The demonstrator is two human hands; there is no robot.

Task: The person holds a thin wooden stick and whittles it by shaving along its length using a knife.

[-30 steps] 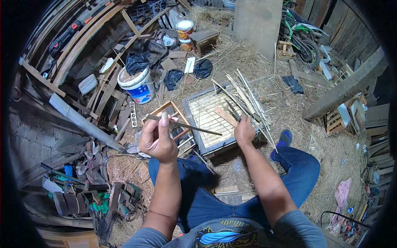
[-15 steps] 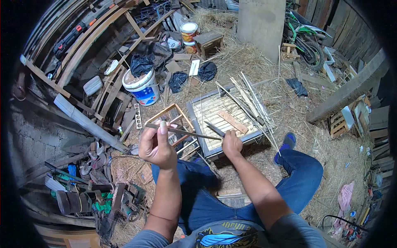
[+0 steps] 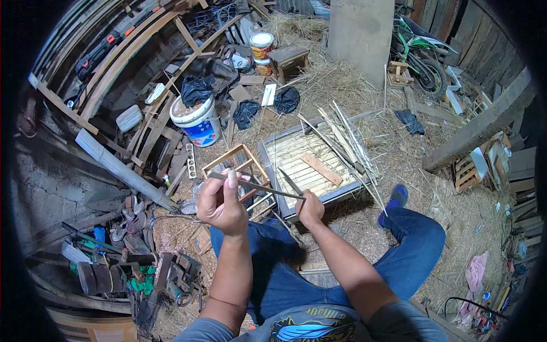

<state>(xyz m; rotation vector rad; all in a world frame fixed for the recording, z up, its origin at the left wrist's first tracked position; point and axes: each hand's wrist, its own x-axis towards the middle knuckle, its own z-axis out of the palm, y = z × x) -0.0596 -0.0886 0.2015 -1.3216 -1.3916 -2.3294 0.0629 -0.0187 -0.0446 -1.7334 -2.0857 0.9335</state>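
My left hand (image 3: 221, 204) is closed in a pinch on one end of a thin, dark strip of wood or bamboo (image 3: 265, 188), thumb on top. The strip slopes down to the right, reaching my right hand (image 3: 310, 210). That hand is wrapped around a knife, whose dark blade (image 3: 291, 182) points up and to the left. Blade and strip come close together at my right fingers; whether they touch is hidden. Behind the hands lies a framed slatted panel (image 3: 279, 149), with a short flat piece of wood (image 3: 321, 169) on it.
A bundle of thin sticks (image 3: 345, 139) lies across the panel's right side. Left of the panel stands a small wooden frame (image 3: 231, 153), with a white bucket (image 3: 196, 121) beyond it. A wooden post (image 3: 478, 122) leans at right. Straw and shavings cover the floor.
My right hand has moved a little left and down with the knife. My left hand has shifted slightly right, still pinching the strip, so the hands are closer together.
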